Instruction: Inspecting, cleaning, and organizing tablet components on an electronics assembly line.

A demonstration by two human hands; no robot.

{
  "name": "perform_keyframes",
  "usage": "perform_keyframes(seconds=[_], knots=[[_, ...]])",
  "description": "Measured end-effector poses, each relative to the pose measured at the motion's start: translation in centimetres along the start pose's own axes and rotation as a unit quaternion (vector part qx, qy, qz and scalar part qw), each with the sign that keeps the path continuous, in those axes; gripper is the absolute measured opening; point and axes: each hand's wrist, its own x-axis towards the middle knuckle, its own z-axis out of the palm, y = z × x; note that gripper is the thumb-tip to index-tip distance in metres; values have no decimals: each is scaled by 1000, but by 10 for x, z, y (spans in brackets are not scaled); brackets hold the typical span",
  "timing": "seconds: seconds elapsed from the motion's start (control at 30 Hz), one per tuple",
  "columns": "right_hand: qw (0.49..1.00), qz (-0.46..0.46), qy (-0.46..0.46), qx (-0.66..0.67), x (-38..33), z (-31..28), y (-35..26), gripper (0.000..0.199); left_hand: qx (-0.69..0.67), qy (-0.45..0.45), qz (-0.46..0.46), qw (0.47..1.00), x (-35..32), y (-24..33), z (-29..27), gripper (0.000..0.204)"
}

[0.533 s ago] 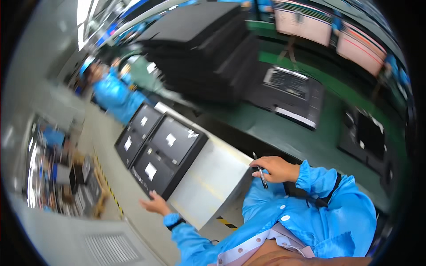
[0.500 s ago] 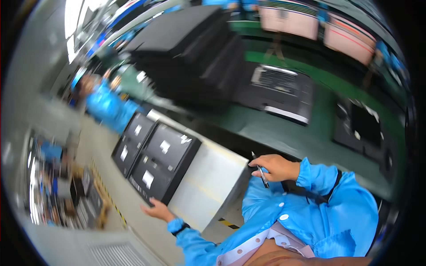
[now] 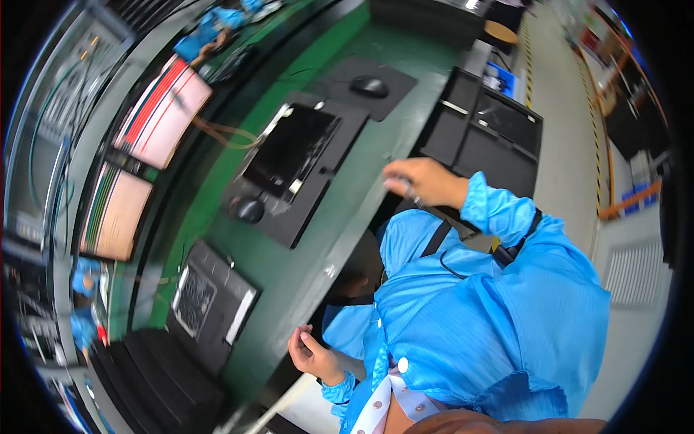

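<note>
My right hand (image 3: 431, 184) is closed around a pen (image 3: 411, 192), beside the near edge of the green bench (image 3: 347, 224). Most of the pen is hidden by my fingers. Low in the view, my left hand (image 3: 318, 356) hovers by the bench edge, palm turned up and fingers loosely bent, with nothing in it. On the bench lies a dark screen panel (image 3: 293, 148) on a black mat, with a black computer mouse (image 3: 249, 210) at its near left corner. A laptop-like unit with a pale bar (image 3: 199, 296) rests farther left.
A stack of black foam trays (image 3: 155, 383) stands at the lower left. Black trays with panels (image 3: 499, 126) are right of the bench. A second mouse (image 3: 369, 87) sits on a dark mat. Pinkish sheets (image 3: 163, 112) hang at the back. Floor with striped tape (image 3: 589, 116) runs along the right.
My view has swung to the right, from the tray stack and white cart to the bench with the screen panel. The pen stays in my right hand. My left hand's fingers are more bent.
</note>
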Motion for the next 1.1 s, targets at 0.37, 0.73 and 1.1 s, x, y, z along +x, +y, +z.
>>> perform_keyframes(seconds=[0.37, 0.73, 1.1], knots=[[831, 457, 312, -55, -109, -50, 187, 50, 4, -194, -9, 981, 56, 8, 93, 17], [803, 486, 346, -10, -94, -44, 186, 47, 24, -196, -34, 980, 35, 11, 127, 14], [796, 462, 389, 26, -130, -71, 195, 49, 37, -466, 42, 883, 26, 47, 207, 14]])
